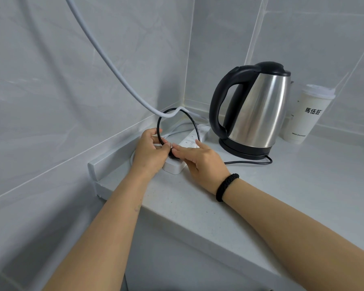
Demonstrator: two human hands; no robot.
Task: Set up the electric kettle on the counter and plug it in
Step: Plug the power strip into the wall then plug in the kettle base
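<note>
Head view shows our two hands meeting over the near end of a white power strip (192, 141) that lies on the pale desk (282, 196), close to the corner of the tiled wall (72, 80). Our left hand (150, 150) has its fingers curled around a loop of the black cord (159, 127), thumb and fingertips pinching it just above the strip. Our right hand (198, 157) reaches in from the right, fingertips bent down beside the left ones onto a dark plug (173, 154) that sits at the strip's near end. The plug is mostly hidden by our fingers, so we cannot tell whether it is seated in a socket. A black hair tie (226, 186) circles our right wrist.

From our hands, the black cord arcs up and to the far side, then comes down over the strip's far end. Another stretch of it lies on the desk near the kettle's base (244, 151). The steel kettle (259, 110) stands upright on that base, to the right of the strip and well apart from our hands, with its black handle toward the left and its lid closed. Just right of the kettle stands a white paper cup (307, 116) with a lid and dark printed characters. A thick white cable (105, 53) hangs down from the upper left to the desk corner.
</note>
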